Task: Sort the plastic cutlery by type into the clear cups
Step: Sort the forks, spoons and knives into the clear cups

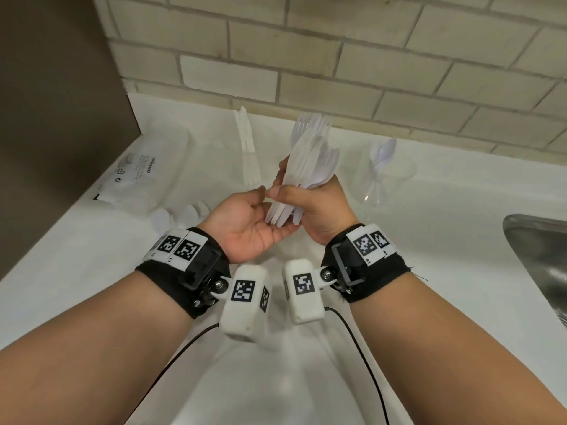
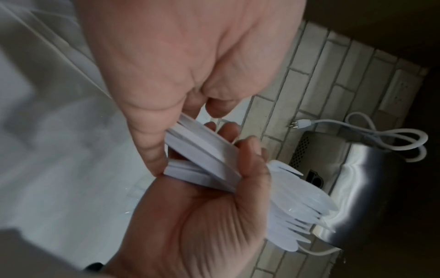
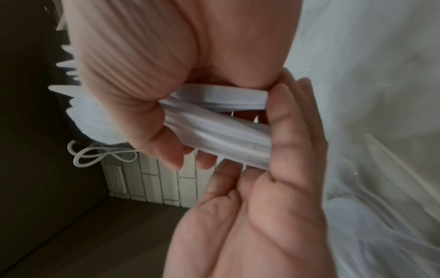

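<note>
1. Presently, the white table carries all items; both hands work above it, close to the body.
2. A plastic bag with printed warning text lies well to the left of the left hand.
3. A clear cup stands just beyond and to the right of the right hand. It holds spoons, bowls up.
4. The bundle of cutlery rises between the hands. Forks and spoons appear mixed in it, heads away from the body.
5. The right hand grips the bundle around the handles, fingers curled.
6. The left hand is palm up; its thumb and fingertips pinch at the handle ends, apparently separating one piece.
7. A group of knives stands upright beyond the left hand. A cup around them cannot be made out.
8. Loose spoons lie on the table just left of the left hand.
9. Progress, as judged: partly done. Some spoons and knives are sorted; the held bundle and the loose spoons remain.
</note>
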Available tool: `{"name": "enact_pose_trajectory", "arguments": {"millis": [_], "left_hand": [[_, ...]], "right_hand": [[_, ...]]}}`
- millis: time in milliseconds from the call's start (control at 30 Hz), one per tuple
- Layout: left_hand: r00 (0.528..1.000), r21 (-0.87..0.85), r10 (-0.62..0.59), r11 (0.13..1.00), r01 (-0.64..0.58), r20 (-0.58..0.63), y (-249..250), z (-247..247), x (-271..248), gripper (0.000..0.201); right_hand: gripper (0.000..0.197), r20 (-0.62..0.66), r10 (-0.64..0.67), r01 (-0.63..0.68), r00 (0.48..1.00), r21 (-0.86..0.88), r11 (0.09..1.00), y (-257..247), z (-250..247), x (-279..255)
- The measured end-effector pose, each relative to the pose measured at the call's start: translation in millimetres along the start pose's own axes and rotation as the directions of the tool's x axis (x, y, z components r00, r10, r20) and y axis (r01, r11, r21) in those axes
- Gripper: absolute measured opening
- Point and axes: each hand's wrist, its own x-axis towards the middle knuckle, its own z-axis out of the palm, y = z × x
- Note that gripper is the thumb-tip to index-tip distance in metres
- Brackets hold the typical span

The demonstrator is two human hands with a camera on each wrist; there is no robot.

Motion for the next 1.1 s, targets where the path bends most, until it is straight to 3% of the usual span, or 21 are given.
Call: {"name": "enact_pose_trajectory", "arguments": {"millis": [100, 200, 367, 500, 567, 633, 700, 733, 800, 833, 900, 967, 1000, 1100], "left_hand": [[0.999, 0.021, -0.01, 1.0, 0.009, 0.038, 0.0, -0.2, 0.6, 0.049], [0.993, 0.259, -0.039, 0.966, 0.009, 0.112, 3.6, -5.3, -2.8, 0.056], [0.93, 0.471, 0.137, 0.831, -0.295, 0.342, 12.6, 0.9, -15.0, 0.033], [0.94, 0.708, 0.137, 0.627, -0.326, 0.312, 14.6, 14.8, -21.1, 0.049], [0.934, 0.757, 0.186, 0.548, -0.356, 0.305, 13.4, 19.0, -24.7, 0.042], [0.911, 0.738, 0.272, 0.534, -0.412, 0.311, 11.0, 19.9, -24.8, 0.026], [0.892, 0.688, 0.359, 0.574, -0.444, 0.275, 8.8, 20.5, -22.6, 0.009], [0.882, 0.646, 0.402, 0.612, -0.457, 0.244, 8.4, 21.3, -21.4, 0.01], [0.839, 0.543, 0.516, 0.662, -0.517, 0.169, 11.3, 21.9, -18.1, 0.02], [0.805, 0.508, 0.578, 0.657, -0.557, 0.134, 14.5, 20.2, -16.6, 0.023], [0.756, 0.532, 0.649, 0.612, -0.585, 0.086, 19.9, 13.4, -13.3, 0.024], [0.776, 0.579, 0.625, 0.605, -0.547, 0.08, 19.9, 5.5, -8.7, 0.018], [0.795, 0.593, 0.6, 0.609, -0.527, 0.09, 18.0, 2.3, -7.0, 0.015], [0.84, 0.628, 0.528, 0.614, -0.479, 0.124, 10.5, 0.7, -6.1, 0.022]], "right_hand": [[0.021, -0.015, 0.036, -0.036, 0.999, -0.03, 0.999, 4.0, 2.3, -0.9], [0.016, -0.007, 0.088, -0.088, 0.996, 0.0, 0.996, 3.6, 3.3, -1.0], [0.017, 0.202, 0.143, -0.168, 0.969, 0.117, 0.979, -0.2, 1.5, -4.2], [0.02, 0.374, 0.219, -0.217, 0.901, -0.048, 0.975, 6.3, 7.8, -11.7], [0.015, 0.43, 0.257, -0.235, 0.866, -0.104, 0.966, 6.8, 7.8, -14.5], [0.012, 0.433, 0.263, -0.216, 0.862, -0.157, 0.964, 6.5, 7.5, -14.4], [0.014, 0.432, 0.263, -0.147, 0.863, -0.283, 0.948, 4.9, 6.5, -13.0], [0.017, 0.434, 0.278, -0.104, 0.857, -0.382, 0.918, 2.4, 4.8, -12.2], [0.023, 0.358, 0.329, -0.062, 0.874, -0.589, 0.806, -3.6, -3.4, -8.4], [0.028, 0.263, 0.314, -0.064, 0.913, -0.665, 0.744, -7.5, -7.4, -5.9], [0.039, 0.025, 0.142, -0.081, 0.99, -0.72, 0.689, -14.3, -13.8, -0.1], [0.028, -0.142, -0.067, -0.041, 0.988, -0.647, 0.762, -19.9, -12.5, 4.3], [0.02, -0.161, -0.117, -0.002, 0.98, -0.596, 0.803, -23.8, -9.6, 6.2], [0.008, -0.063, -0.124, 0.07, 0.99, -0.547, 0.834, -32.2, 2.1, 6.0]]}}
